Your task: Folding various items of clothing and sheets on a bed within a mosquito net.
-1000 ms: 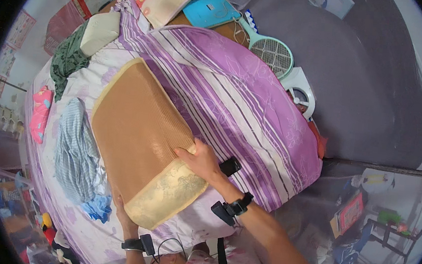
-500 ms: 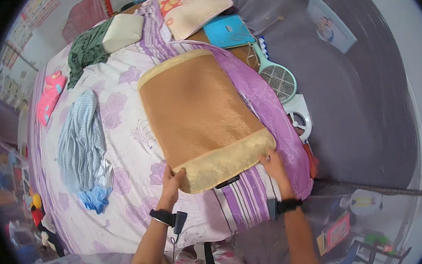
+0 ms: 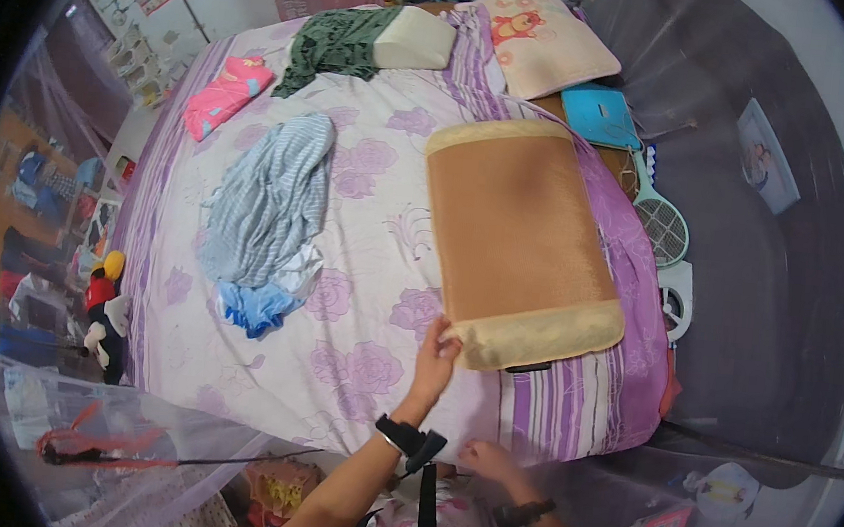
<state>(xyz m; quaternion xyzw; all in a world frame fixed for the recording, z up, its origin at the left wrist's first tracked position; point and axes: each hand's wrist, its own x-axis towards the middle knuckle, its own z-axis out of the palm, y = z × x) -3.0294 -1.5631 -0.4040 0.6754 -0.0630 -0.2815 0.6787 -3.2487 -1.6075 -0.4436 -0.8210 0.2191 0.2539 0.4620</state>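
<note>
A large brown pillow point(image 3: 521, 222) with a woven middle and cream bands at both ends lies flat on the bed, right of centre. At its near left corner is my left hand point(image 3: 434, 361), with thumb and fingers closed on the cream edge. My right hand point(image 3: 492, 461) is apart from the pillow, low in front of my body by the bed's near edge. Its fingers are smeared by motion, and nothing shows in it. A small dark object point(image 3: 529, 367) peeks out from under the pillow's near end.
Striped light-blue clothing point(image 3: 272, 200) lies crumpled on the flowered sheet point(image 3: 367, 259), left of the pillow. Farther back are a pink bundle point(image 3: 228, 96), a green cloth point(image 3: 335, 47) over a white pillow point(image 3: 416, 40), and a bear-print pillow point(image 3: 551, 49). A racket-shaped swatter point(image 3: 661, 227) lies along the right side.
My right hand has let go of the pillow's near right corner and drawn back toward my body. The left stays at the near left corner. My view has swung left.
</note>
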